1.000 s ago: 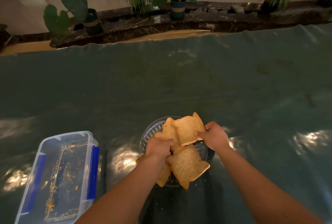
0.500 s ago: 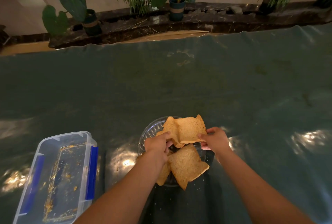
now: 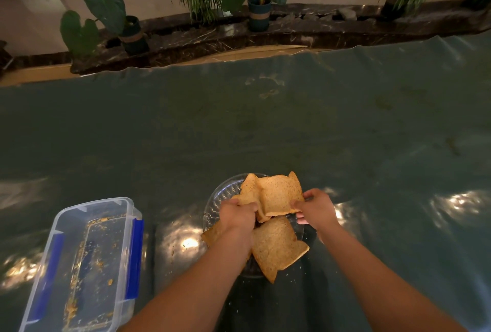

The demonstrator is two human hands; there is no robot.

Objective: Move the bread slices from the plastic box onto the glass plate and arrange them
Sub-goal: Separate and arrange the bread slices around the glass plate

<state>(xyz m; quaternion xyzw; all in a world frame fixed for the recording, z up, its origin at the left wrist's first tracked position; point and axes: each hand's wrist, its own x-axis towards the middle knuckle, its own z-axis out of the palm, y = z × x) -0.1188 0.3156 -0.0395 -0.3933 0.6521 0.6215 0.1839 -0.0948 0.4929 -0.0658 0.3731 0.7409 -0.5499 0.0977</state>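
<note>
Left hand (image 3: 237, 215): forearm enters from the lower edge at 7 o'clock and reaches up to the glass plate (image 3: 215, 202); knuckles up, fingers curled down onto the bread slices (image 3: 276, 248) at the plate's centre. Whether it pinches a slice or only presses on it cannot be told.

Right hand (image 3: 316, 209): forearm enters from 5 o'clock; wrist bent inward, thumb and fingertips pinching the right corner of the top slice (image 3: 280, 194), which sits at 12 o'clock on the plate.

Bread slices: all on the glass plate, overlapping. One large slice hangs over the rim at 6 o'clock; another pokes out at 8 o'clock beneath the left wrist; one more lies partly under the top slice at 11 o'clock.

Plastic box (image 3: 79, 265): clear, blue clips, at 9 o'clock from the plate, well apart; only crumbs inside.

Surface: dark green table cover (image 3: 265, 132), glossy.
</note>
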